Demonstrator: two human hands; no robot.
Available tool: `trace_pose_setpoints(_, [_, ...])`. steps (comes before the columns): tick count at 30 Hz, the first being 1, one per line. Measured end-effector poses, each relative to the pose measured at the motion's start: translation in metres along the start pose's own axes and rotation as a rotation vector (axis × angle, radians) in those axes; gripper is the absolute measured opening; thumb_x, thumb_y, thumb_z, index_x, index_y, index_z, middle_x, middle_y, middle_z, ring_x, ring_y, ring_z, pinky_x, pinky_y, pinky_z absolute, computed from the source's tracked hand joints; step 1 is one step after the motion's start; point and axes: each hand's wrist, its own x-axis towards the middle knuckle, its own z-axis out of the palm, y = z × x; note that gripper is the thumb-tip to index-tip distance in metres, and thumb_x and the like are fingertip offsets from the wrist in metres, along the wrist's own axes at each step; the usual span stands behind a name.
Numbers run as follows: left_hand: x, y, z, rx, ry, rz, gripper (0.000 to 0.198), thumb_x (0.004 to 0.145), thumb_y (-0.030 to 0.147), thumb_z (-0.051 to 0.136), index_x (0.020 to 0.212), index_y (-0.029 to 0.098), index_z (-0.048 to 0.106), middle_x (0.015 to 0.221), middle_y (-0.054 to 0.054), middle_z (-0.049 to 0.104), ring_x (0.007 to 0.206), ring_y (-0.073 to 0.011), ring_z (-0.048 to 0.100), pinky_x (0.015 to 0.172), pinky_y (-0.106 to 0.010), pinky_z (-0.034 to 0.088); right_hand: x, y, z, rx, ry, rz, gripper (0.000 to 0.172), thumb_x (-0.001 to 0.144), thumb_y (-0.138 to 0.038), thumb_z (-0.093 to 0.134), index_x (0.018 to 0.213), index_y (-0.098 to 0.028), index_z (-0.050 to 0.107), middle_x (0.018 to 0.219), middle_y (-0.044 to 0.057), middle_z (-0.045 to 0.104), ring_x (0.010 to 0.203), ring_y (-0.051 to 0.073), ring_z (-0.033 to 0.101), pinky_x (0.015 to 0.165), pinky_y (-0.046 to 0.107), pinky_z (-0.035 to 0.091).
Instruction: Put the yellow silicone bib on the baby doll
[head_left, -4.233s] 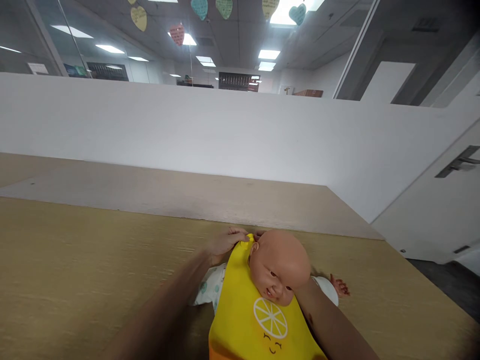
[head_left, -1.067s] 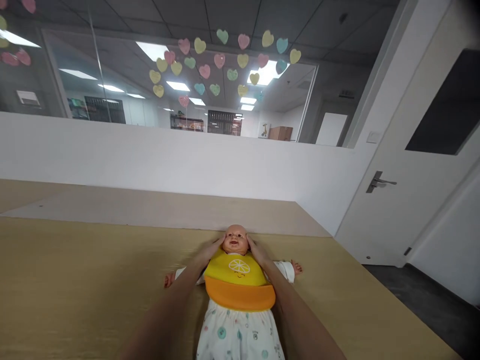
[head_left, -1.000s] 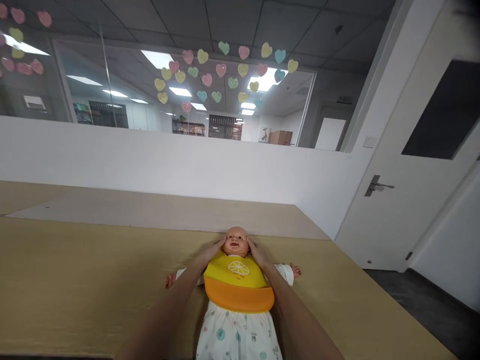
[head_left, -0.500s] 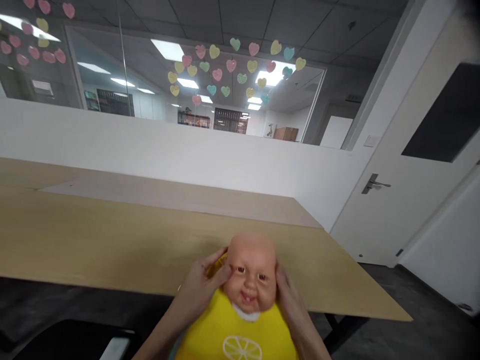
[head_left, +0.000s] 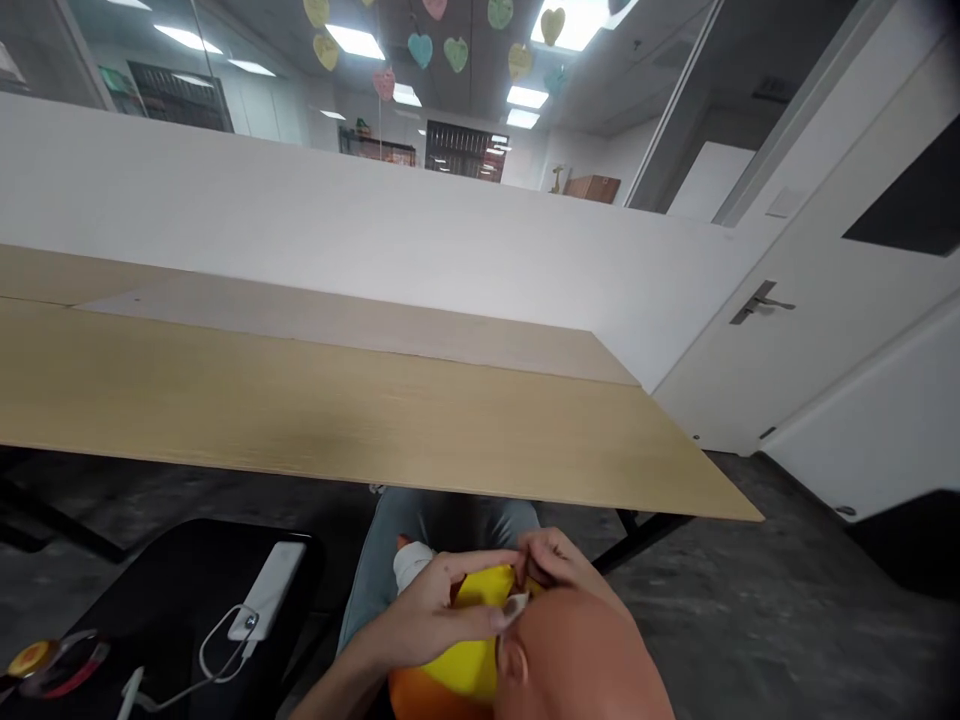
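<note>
A baby doll (head_left: 585, 650) lies across my lap, its bald head toward me and its face turned out of sight. It wears a yellow bib (head_left: 469, 650). My left hand (head_left: 427, 610) spans the bib near the doll's neck, thumb against a small white edge (head_left: 515, 606) there and fingers bent over the far side. My right hand (head_left: 559, 562) is closed in a pinch at the bib's upper edge, its fingertips meeting those of my left. The doll's head partly covers the grip. A white-covered limb (head_left: 412, 562) of the doll sticks out beyond my left hand.
A wooden table (head_left: 337, 420) stands in front of my knees (head_left: 442, 505). To the left, a black seat (head_left: 172, 590) carries a white power bank (head_left: 268, 590) with a cable and a roll of tape (head_left: 67, 665). A door (head_left: 810, 330) is at the right.
The doll has gone from upright and facing me to lying on my lap, head toward me. My hands have moved from the sides of its head to the bib. The view has tilted down.
</note>
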Motion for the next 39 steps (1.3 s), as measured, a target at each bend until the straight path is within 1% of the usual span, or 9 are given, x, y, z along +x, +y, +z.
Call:
trace_pose_setpoints(3, [-0.003, -0.008, 0.003, -0.080, -0.023, -0.062, 0.045, 0.081, 0.022, 0.059, 0.125, 0.019, 0.064, 0.105, -0.006, 0.071, 0.089, -0.0202, 0.064, 0.078, -0.028, 0.048, 0.001, 0.010, 0.012, 0.047, -0.176, 0.043, 0.054, 0.076, -0.064, 0.065, 0.060, -0.014, 0.050, 0.055, 0.000, 0.043, 0.052, 0.009, 0.036, 0.048, 0.022, 0.023])
trace_pose_setpoints(7, [0.001, -0.023, 0.001, -0.025, 0.145, -0.077, 0.036, 0.084, 0.023, 0.055, 0.116, 0.019, 0.069, 0.106, -0.006, 0.070, 0.093, -0.0190, 0.062, 0.081, -0.027, 0.045, 0.000, 0.027, 0.024, 0.131, -0.141, -0.022, 0.054, 0.070, -0.062, 0.071, 0.065, -0.015, 0.045, 0.059, -0.003, 0.039, 0.055, 0.007, 0.032, 0.050, 0.021, 0.022])
trace_pose_setpoints(9, [0.004, -0.030, 0.001, 0.025, 0.169, -0.079, 0.037, 0.085, 0.024, 0.055, 0.119, 0.020, 0.067, 0.104, -0.005, 0.070, 0.089, -0.0176, 0.061, 0.076, -0.026, 0.045, 0.001, 0.031, 0.027, 0.100, -0.137, -0.048, 0.053, 0.069, -0.062, 0.072, 0.065, -0.015, 0.046, 0.059, -0.003, 0.039, 0.056, 0.007, 0.032, 0.051, 0.021, 0.024])
trace_pose_setpoints(12, [0.008, -0.035, 0.001, 0.080, 0.168, -0.068, 0.042, 0.085, 0.022, 0.054, 0.127, 0.021, 0.059, 0.101, -0.004, 0.069, 0.079, -0.0146, 0.059, 0.068, -0.023, 0.043, 0.002, 0.030, 0.029, -0.007, -0.146, -0.043, 0.050, 0.069, -0.059, 0.072, 0.064, -0.015, 0.050, 0.060, -0.002, 0.042, 0.059, 0.009, 0.036, 0.052, 0.022, 0.027])
trace_pose_setpoints(15, [0.010, -0.034, 0.003, 0.126, 0.158, -0.058, 0.045, 0.086, 0.024, 0.056, 0.130, 0.021, 0.055, 0.103, -0.005, 0.067, 0.078, -0.0140, 0.058, 0.065, -0.023, 0.041, 0.003, 0.029, 0.031, -0.066, -0.166, -0.041, 0.044, 0.079, -0.055, 0.065, 0.066, -0.014, 0.054, 0.060, -0.002, 0.043, 0.058, 0.009, 0.035, 0.052, 0.021, 0.027])
trace_pose_setpoints(20, [0.008, -0.031, 0.002, 0.097, 0.145, -0.090, 0.044, 0.086, 0.022, 0.054, 0.129, 0.021, 0.051, 0.088, -0.002, 0.064, 0.073, -0.0121, 0.055, 0.064, -0.022, 0.039, 0.003, 0.038, 0.030, 0.016, -0.139, 0.037, 0.048, 0.088, -0.056, 0.054, 0.070, -0.011, 0.057, 0.059, 0.000, 0.048, 0.053, 0.008, 0.038, 0.050, 0.021, 0.028])
trace_pose_setpoints(25, [0.008, -0.035, -0.002, -0.026, 0.171, -0.147, 0.024, 0.079, 0.024, 0.061, 0.099, 0.022, 0.048, 0.068, 0.006, 0.054, 0.056, -0.0076, 0.045, 0.052, -0.019, 0.029, 0.002, 0.038, 0.032, 0.123, -0.122, 0.022, 0.049, 0.087, -0.055, 0.057, 0.063, -0.012, 0.054, 0.056, -0.001, 0.045, 0.051, 0.007, 0.035, 0.050, 0.021, 0.025])
trace_pose_setpoints(29, [0.012, -0.039, -0.003, 0.030, 0.183, -0.151, 0.027, 0.075, 0.033, 0.070, 0.077, 0.018, 0.048, 0.064, 0.006, 0.051, 0.056, -0.0070, 0.044, 0.051, -0.018, 0.028, 0.002, 0.034, 0.033, 0.155, -0.115, 0.012, 0.053, 0.082, -0.060, 0.060, 0.061, -0.012, 0.053, 0.056, -0.001, 0.044, 0.052, 0.007, 0.035, 0.050, 0.021, 0.025])
trace_pose_setpoints(39, [0.011, -0.031, -0.004, -0.010, 0.133, -0.147, 0.035, 0.073, 0.044, 0.074, 0.083, 0.013, 0.062, 0.071, 0.000, 0.063, 0.060, -0.0087, 0.050, 0.054, -0.019, 0.034, 0.003, 0.039, 0.034, 0.201, -0.082, 0.007, 0.053, 0.081, -0.059, 0.062, 0.059, -0.012, 0.053, 0.057, 0.001, 0.049, 0.053, 0.008, 0.039, 0.052, 0.022, 0.026])
